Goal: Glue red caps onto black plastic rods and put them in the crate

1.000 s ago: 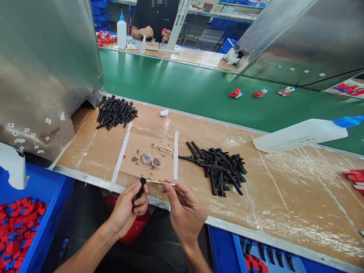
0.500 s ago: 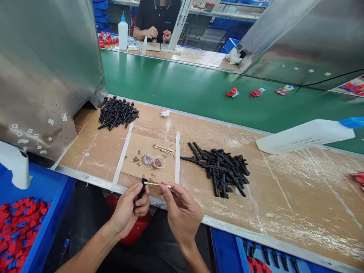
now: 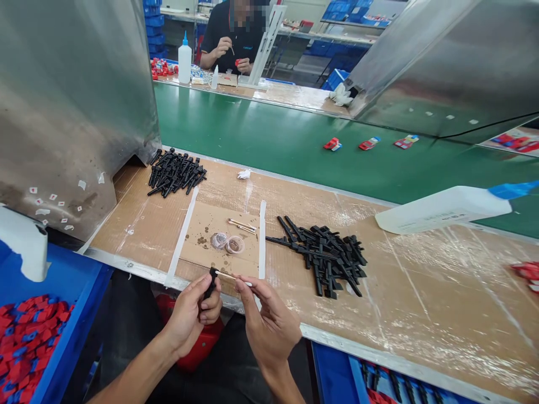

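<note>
Near the bench's front edge, my left hand (image 3: pixel 196 314) is closed around a small black plastic part (image 3: pixel 211 282), its blocky end up. Pinched in my right hand (image 3: pixel 272 320) is a cotton swab (image 3: pixel 227 275), whose left tip touches or nearly touches the top of that part. Just beyond my hands, two small clear cups (image 3: pixel 234 244) sit side by side on a stained cardboard sheet (image 3: pixel 193 227). More cotton swabs (image 3: pixel 242 225) lie behind the cups. One pile of black parts (image 3: pixel 177 171) is at the far left, another pile of black parts (image 3: pixel 328 255) at the right.
A white bottle with a blue cap (image 3: pixel 442 210) lies tilted at right. Red-and-blue pieces (image 3: pixel 369 143) rest on the green belt (image 3: pixel 261 126). A blue bin (image 3: pixel 80 297) of red parts stands at lower left. Across the belt a person (image 3: pixel 231 39) works with both hands.
The view has shifted slightly, so the bench appears lower. My hands keep the same hold, swab at the black part. Across the belt, the person's hand has risen with a thin stick.
</note>
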Motion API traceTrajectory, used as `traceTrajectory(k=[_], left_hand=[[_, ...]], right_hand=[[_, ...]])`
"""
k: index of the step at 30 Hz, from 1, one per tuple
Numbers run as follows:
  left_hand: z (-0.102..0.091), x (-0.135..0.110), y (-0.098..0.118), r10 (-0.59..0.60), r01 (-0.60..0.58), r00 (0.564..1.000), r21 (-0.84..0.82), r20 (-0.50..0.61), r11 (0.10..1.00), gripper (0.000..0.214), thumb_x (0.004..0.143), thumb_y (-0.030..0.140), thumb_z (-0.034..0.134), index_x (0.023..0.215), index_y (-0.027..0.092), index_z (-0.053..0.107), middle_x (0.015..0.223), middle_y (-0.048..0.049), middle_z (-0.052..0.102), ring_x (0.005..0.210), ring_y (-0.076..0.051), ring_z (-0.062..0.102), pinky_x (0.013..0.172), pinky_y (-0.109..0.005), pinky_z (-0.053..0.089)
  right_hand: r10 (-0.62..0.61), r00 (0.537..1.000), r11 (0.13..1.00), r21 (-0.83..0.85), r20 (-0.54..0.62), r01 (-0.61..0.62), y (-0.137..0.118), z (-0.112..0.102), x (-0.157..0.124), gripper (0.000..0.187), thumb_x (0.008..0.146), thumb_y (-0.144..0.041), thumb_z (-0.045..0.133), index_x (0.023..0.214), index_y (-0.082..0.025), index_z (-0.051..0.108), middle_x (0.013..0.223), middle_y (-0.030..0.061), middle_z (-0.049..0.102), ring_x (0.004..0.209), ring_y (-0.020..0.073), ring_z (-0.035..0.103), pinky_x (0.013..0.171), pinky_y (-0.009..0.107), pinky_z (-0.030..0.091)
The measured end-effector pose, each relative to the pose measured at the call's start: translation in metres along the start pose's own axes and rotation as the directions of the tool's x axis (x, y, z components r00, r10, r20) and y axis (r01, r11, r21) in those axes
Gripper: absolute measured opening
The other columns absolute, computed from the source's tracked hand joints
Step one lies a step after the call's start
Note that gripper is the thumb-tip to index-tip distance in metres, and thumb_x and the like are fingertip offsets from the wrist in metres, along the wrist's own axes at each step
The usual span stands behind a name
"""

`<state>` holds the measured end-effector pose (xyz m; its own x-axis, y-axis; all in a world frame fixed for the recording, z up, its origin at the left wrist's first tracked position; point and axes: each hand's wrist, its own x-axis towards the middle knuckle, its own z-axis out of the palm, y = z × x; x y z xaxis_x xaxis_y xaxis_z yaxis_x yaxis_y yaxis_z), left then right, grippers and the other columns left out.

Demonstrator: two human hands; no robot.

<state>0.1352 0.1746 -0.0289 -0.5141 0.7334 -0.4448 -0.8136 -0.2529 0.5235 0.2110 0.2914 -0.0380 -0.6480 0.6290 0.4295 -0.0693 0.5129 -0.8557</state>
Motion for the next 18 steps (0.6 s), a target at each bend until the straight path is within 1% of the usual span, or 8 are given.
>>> traceTrajectory(k=[2,4,10,15,18], left_hand=[[-0.001,0.000,-0.001,0.004,-0.004,1.000,-0.001,0.001,1.000,0.025,0.094,0.038,0.051,0.089,0.014,0.055,0.056,0.0090,0.026,0.045,-0.004,0.018,0.045,-0.020,0.014],[-0.001,0.000,-0.001,0.006,-0.006,1.000,0.007,-0.001,1.000,0.025,0.095,0.037,0.050,0.088,0.014,0.055,0.056,0.0089,0.026,0.045,-0.004,0.018,0.046,-0.020,0.014],[0.002,-0.001,-0.001,0.012,-0.012,1.000,0.021,-0.017,1.000,0.025,0.095,0.037,0.049,0.087,0.013,0.054,0.056,0.0089,0.026,0.046,-0.005,0.019,0.046,-0.020,0.014],[0.001,-0.001,0.000,0.016,-0.016,1.000,0.027,-0.010,1.000,0.026,0.094,0.038,0.051,0.087,0.014,0.055,0.056,0.0087,0.027,0.046,-0.005,0.018,0.046,-0.020,0.014],[0.000,0.000,-0.001,0.008,-0.008,1.000,0.028,-0.008,1.000,0.026,0.095,0.038,0.050,0.088,0.014,0.055,0.056,0.0087,0.026,0.045,-0.005,0.018,0.046,-0.020,0.013]], right_hand=[[-0.082,0.997,0.995,-0.063,0.010,0.082,-0.003,-0.001,0.001,0.030,0.084,-0.006,0.067,0.105,-0.027,0.069,0.094,0.0017,0.075,0.084,0.0189,0.072,0.078,0.033,0.059],[-0.128,0.992,0.987,-0.098,0.023,0.130,-0.007,-0.002,0.001,0.033,0.084,-0.004,0.066,0.107,-0.027,0.067,0.093,0.0012,0.075,0.084,0.0182,0.072,0.078,0.032,0.058],[-0.136,0.990,0.983,-0.116,0.031,0.139,-0.014,-0.002,0.002,0.031,0.085,-0.006,0.066,0.107,-0.028,0.066,0.094,0.0009,0.075,0.084,0.0185,0.072,0.077,0.032,0.058],[-0.177,0.984,0.969,-0.165,0.035,0.181,-0.014,-0.004,0.003,0.032,0.084,-0.007,0.067,0.107,-0.029,0.066,0.092,0.0006,0.075,0.080,0.0189,0.073,0.074,0.032,0.059],[-0.194,0.981,0.967,-0.165,0.027,0.196,-0.013,-0.003,0.003,0.034,0.084,-0.006,0.067,0.109,-0.029,0.065,0.093,0.0009,0.075,0.081,0.0187,0.073,0.075,0.032,0.059]])
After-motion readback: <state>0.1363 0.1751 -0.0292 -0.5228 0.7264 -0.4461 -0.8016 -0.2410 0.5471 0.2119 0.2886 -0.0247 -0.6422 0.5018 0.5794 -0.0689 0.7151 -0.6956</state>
